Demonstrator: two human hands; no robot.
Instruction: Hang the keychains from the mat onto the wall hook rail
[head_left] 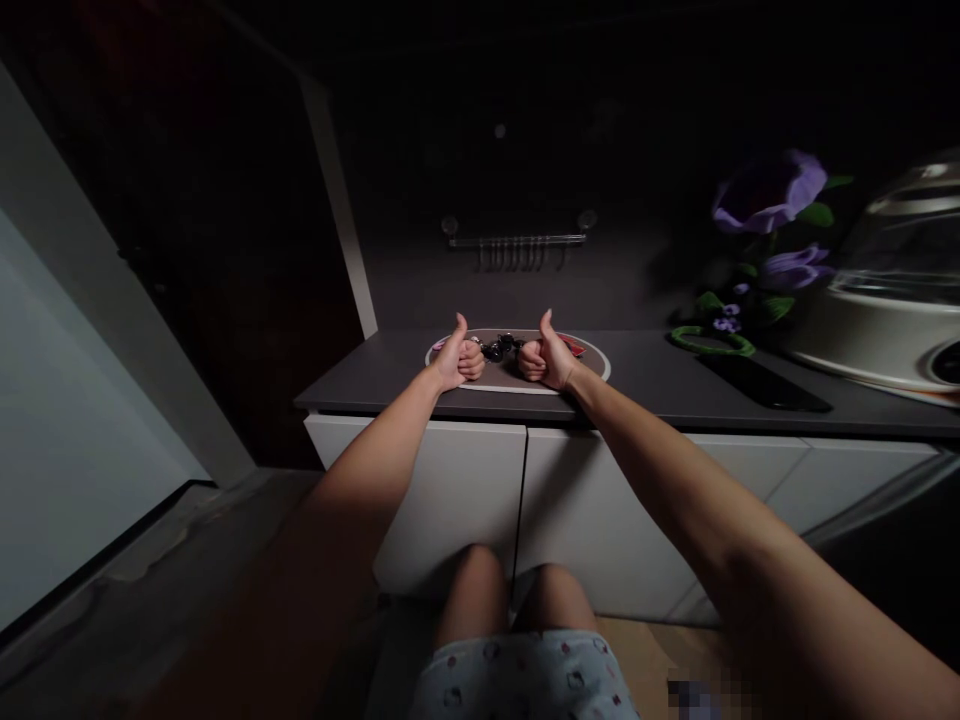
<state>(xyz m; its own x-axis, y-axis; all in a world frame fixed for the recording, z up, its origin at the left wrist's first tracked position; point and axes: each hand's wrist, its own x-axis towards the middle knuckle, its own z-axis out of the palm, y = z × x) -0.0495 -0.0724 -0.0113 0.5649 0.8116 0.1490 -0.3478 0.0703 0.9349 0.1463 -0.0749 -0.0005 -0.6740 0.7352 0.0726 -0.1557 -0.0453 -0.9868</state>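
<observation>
Both my arms reach out over a dark grey countertop (645, 372). My left hand (459, 358) and my right hand (546, 358) are closed into fists with the thumbs pointing up, holding nothing. They rest on an oval grey mat with a white rim (596, 366). Between the fists lies a small cluster of dark shiny objects (501, 346), too small to identify. A red item (574, 347) pokes out just right of my right hand, and a bit of pink shows left of my left hand.
A flat black slab (761, 383) lies on the counter to the right. Purple artificial flowers (765, 215) and a white domed appliance (885, 290) stand at the far right. A hook rail (517, 245) hangs on the back wall. White cabinet doors (465, 500) are below.
</observation>
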